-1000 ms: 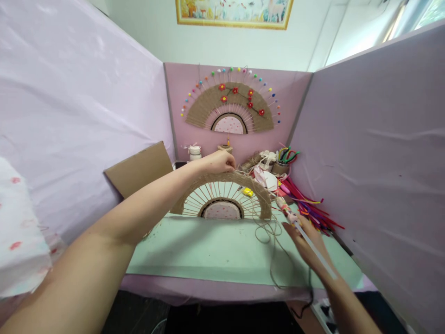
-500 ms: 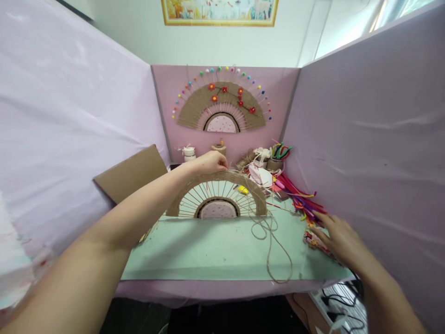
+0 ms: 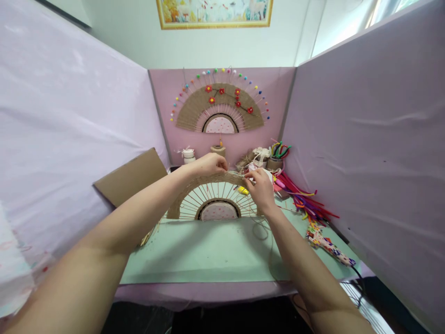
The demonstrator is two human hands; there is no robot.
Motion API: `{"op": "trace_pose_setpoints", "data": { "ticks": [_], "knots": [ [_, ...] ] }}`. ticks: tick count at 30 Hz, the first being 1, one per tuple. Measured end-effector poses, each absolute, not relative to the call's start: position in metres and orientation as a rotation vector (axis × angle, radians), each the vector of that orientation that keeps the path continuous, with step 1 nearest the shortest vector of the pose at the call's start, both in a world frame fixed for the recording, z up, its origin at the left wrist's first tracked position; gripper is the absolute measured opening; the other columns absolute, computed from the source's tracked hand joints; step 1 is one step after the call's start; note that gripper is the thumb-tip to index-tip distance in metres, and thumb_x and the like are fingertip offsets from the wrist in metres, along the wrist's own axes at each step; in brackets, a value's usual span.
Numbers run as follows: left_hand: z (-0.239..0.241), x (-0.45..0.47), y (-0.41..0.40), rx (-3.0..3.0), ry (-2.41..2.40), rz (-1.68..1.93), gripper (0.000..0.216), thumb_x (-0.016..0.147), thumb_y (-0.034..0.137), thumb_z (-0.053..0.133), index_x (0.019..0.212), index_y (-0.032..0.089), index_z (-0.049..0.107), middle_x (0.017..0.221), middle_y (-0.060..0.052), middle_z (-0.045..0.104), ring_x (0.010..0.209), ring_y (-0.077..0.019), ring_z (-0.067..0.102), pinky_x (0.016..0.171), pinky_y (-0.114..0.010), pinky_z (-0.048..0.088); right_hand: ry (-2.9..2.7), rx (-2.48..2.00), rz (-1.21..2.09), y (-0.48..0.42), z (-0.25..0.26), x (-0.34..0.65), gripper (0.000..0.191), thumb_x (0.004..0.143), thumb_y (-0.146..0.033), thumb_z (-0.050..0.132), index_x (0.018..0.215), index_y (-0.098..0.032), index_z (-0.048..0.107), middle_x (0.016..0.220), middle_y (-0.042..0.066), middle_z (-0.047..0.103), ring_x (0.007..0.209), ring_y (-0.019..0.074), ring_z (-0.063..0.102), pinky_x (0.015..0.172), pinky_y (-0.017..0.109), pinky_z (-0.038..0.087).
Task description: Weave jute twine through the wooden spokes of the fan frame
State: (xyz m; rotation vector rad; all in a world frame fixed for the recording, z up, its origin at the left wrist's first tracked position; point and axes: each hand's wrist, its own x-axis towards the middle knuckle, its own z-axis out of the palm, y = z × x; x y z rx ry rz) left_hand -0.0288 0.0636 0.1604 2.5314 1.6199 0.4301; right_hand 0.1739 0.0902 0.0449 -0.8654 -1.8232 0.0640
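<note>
Hands meet at the crown of a half-woven fan (image 3: 215, 194), which stands on its straight edge at the back of a green mat (image 3: 208, 253); the left hand (image 3: 208, 164) is pinched shut on the top of the woven band; the right hand (image 3: 260, 185) nips jute twine (image 3: 269, 232) just beside it, and the slack trails down over the mat. The fan looks light, its thin ribs likely brittle, the twine soft and limp; the band or the pink hub seems the safer hold, not the bare ribs. Its arch points up, its face toward the wearer; its long axis runs left to right. A patterned glue gun (image 3: 327, 242) lies well to the right.
</note>
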Motion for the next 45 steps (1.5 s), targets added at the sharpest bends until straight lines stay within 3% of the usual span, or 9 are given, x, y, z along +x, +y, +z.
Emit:
{"op": "trace_pose_setpoints", "data": {
  "ticks": [13, 17, 24, 34, 40, 45],
  "knots": [
    [0.163, -0.028, 0.062, 2.572, 1.608, 0.363, 0.018, 0.076, 0.02, 0.055, 0.083, 0.016, 0.071, 0.083, -0.003, 0.073, 0.077, -0.0149, 0.064, 0.066, -0.023, 0.042, -1.941, -0.95, -0.072, 0.088, 0.044, 0.18, 0.013, 0.088, -0.021, 0.046, 0.081, -0.019, 0.057, 0.087, 0.011, 0.06, 0.088, 0.0266, 0.052, 0.079, 0.039, 0.04],
    [0.164, -0.029, 0.062, 2.594, 1.615, 0.348, 0.021, 0.078, 0.024, 0.054, 0.087, 0.015, 0.071, 0.087, -0.004, 0.072, 0.08, -0.0156, 0.063, 0.068, -0.023, 0.042, -1.893, -0.931, -0.019, 0.086, 0.045, 0.181, 0.012, 0.088, -0.022, 0.047, 0.082, -0.018, 0.057, 0.087, 0.011, 0.062, 0.087, 0.0256, 0.053, 0.08, 0.038, 0.041],
    [0.162, -0.03, 0.064, 2.464, 1.605, 0.46, 0.034, 0.09, 0.036, 0.041, 0.101, 0.013, 0.064, 0.09, -0.006, 0.071, 0.078, -0.0152, 0.063, 0.071, -0.024, 0.045, -1.758, -0.943, 0.109, 0.086, 0.036, 0.188, 0.02, 0.088, -0.026, 0.046, 0.103, -0.017, 0.056, 0.094, 0.01, 0.063, 0.081, 0.0218, 0.056, 0.075, 0.034, 0.043],
    [0.178, -0.034, 0.058, 2.353, 1.583, 0.486, 0.037, 0.093, 0.037, 0.037, 0.103, 0.012, 0.062, 0.088, -0.008, 0.071, 0.075, -0.0144, 0.064, 0.064, -0.023, 0.046, -1.798, -0.936, 0.171, 0.09, 0.025, 0.192, 0.021, 0.085, -0.033, 0.051, 0.097, -0.017, 0.057, 0.094, 0.01, 0.062, 0.08, 0.022, 0.056, 0.075, 0.036, 0.044],
    [0.18, -0.033, 0.058, 2.399, 1.559, 0.419, 0.036, 0.09, 0.04, 0.043, 0.095, 0.012, 0.065, 0.089, -0.008, 0.072, 0.075, -0.0145, 0.064, 0.064, -0.022, 0.046, -1.809, -0.932, 0.224, 0.089, 0.023, 0.193, 0.018, 0.084, -0.031, 0.052, 0.095, -0.017, 0.057, 0.095, 0.011, 0.062, 0.081, 0.0222, 0.056, 0.075, 0.037, 0.045],
    [0.18, -0.026, 0.068, 2.473, 1.561, 0.297, 0.03, 0.077, 0.035, 0.061, 0.098, 0.015, 0.068, 0.08, -0.003, 0.072, 0.069, -0.0137, 0.064, 0.065, -0.023, 0.044, -1.808, -0.958, 0.207, 0.084, 0.022, 0.191, 0.02, 0.084, -0.038, 0.056, 0.089, -0.019, 0.056, 0.092, 0.01, 0.061, 0.081, 0.0229, 0.056, 0.072, 0.036, 0.045]
  ]
}}
